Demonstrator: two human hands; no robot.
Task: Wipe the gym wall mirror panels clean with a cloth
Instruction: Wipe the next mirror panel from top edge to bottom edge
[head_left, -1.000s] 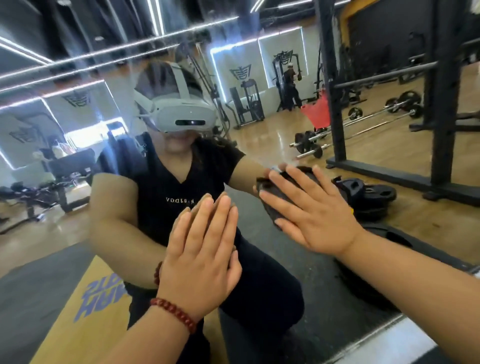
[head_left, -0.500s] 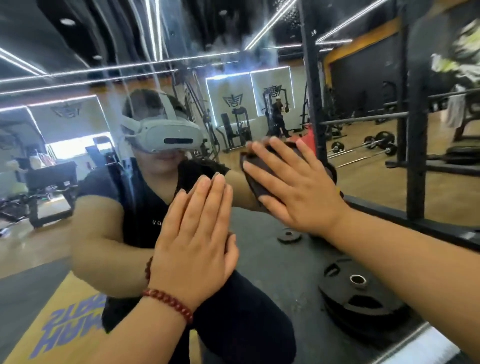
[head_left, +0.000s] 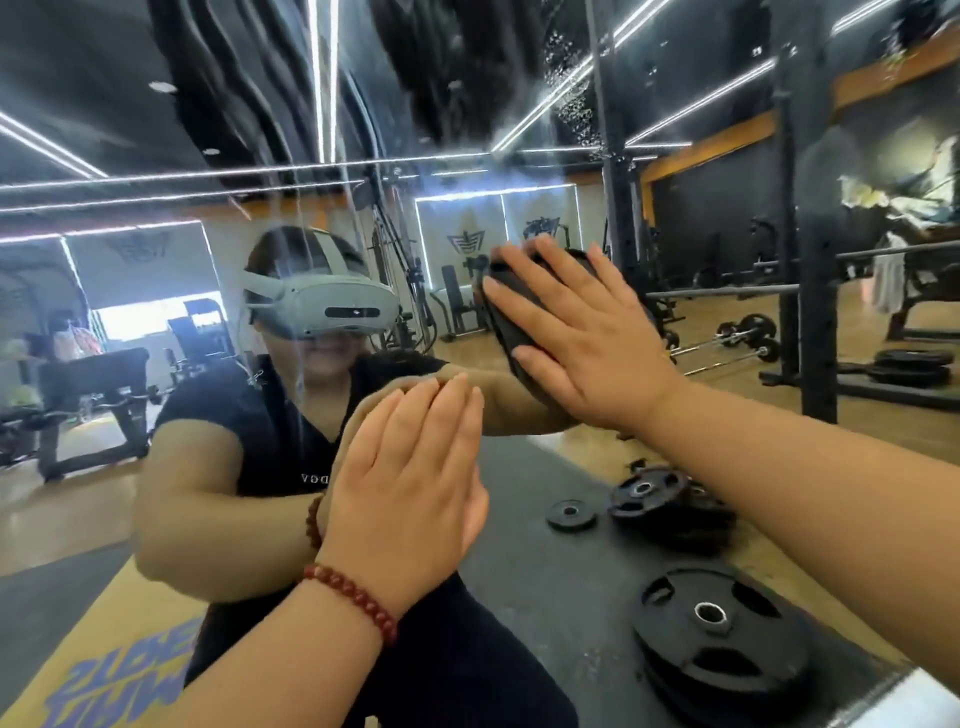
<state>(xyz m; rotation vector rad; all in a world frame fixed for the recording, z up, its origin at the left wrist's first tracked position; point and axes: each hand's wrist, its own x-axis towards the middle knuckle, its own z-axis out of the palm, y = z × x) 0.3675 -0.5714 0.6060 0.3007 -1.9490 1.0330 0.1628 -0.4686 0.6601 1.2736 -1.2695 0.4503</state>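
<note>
The wall mirror (head_left: 467, 104) fills the view, with wet streaks and droplets on its upper part. My right hand (head_left: 587, 332) presses a dark cloth (head_left: 511, 312) flat against the glass at centre right, fingers spread over it. My left hand (head_left: 410, 478), with a red bead bracelet on the wrist, rests flat on the glass lower down, fingers together and holding nothing. The mirror reflects a person in a dark top wearing a white headset.
Reflected in the glass are black weight plates (head_left: 717, 639) on the dark floor mat, a squat rack upright (head_left: 815, 312), barbells (head_left: 727, 343) and a bench (head_left: 88, 384). The mirror's lower edge (head_left: 904, 686) shows at bottom right.
My right hand has slid the cloth upward across the glass, and the view has tilted up with it. My left hand stays flat in about the same spot.
</note>
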